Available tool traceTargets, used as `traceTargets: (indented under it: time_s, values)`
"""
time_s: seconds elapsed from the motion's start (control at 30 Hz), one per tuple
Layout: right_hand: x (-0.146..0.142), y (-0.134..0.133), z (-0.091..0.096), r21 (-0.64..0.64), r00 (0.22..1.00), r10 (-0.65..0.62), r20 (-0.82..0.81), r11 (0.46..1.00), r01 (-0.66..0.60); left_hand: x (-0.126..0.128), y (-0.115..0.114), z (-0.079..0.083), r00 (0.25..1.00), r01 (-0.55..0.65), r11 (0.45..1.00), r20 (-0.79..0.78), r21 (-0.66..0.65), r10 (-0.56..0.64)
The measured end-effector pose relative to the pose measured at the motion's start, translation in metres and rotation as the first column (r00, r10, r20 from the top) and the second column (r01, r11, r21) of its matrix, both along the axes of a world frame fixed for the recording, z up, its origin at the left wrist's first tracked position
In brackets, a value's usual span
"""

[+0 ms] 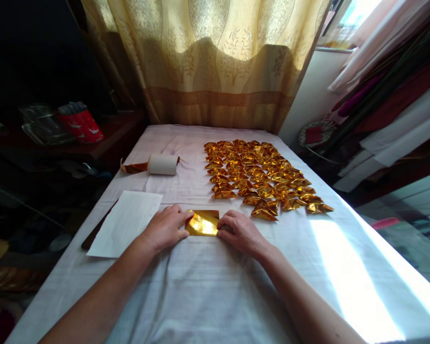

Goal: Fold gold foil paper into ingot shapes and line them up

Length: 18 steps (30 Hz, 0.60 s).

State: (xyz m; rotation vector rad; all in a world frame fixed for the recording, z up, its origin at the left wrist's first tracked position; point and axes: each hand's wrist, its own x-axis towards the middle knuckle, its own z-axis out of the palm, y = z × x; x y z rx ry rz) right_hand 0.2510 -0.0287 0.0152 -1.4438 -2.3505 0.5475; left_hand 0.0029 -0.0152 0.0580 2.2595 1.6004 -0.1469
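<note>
A folded sheet of gold foil paper [202, 222] lies flat on the white cloth of the table [208, 286]. My left hand [165, 228] pinches its left edge with curled fingers. My right hand [241, 232] presses and grips its right edge, fingers bent. Beyond the sheet, several folded gold foil pieces [261, 177] lie in neat rows across the cloth.
A white roll with a gold foil tail [162, 164] lies at the back left. A white paper sheet [126, 222] rests over a dark strip [95, 234] at the left edge. A yellow curtain [215, 62] hangs behind. Fabric bolts [390, 91] lean at the right.
</note>
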Motion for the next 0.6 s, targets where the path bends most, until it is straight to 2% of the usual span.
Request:
traceTargets:
  time_s: [0.07,0.17,0.23,0.33,0.4,0.5,0.6]
  values:
    - [-0.004,-0.001,0.003,0.054,0.999,-0.04,0.015,0.998,0.039,-0.001,0.0,-0.001,1.0,0.002,1.0,0.008,0.006,-0.002]
    - [-0.021,-0.005,0.006,0.215,0.988,-0.151,0.012,0.966,0.145,-0.002,0.0,-0.004,1.0,0.02,1.0,0.015,0.023,-0.02]
    - [-0.038,-0.008,0.005,0.264,0.992,-0.124,0.018,0.958,0.115,-0.003,0.0,-0.005,0.999,0.03,0.999,0.017,0.032,-0.031]
    - [-0.062,-0.013,-0.001,0.205,0.997,-0.001,0.083,0.979,-0.016,-0.004,0.001,-0.007,0.998,0.046,0.998,0.03,0.039,-0.047]
    - [-0.068,-0.018,-0.005,0.104,0.987,0.072,0.141,0.991,-0.087,-0.006,0.002,-0.008,0.998,0.05,0.998,0.045,0.041,-0.052]
    - [-0.059,-0.026,-0.009,-0.026,0.967,0.202,0.158,0.979,-0.2,-0.008,0.004,-0.011,0.997,0.055,0.997,0.052,0.052,-0.057]
    - [-0.037,-0.03,-0.008,-0.093,0.951,0.262,0.166,0.964,-0.25,-0.01,0.004,-0.013,0.997,0.06,0.996,0.047,0.063,-0.063]
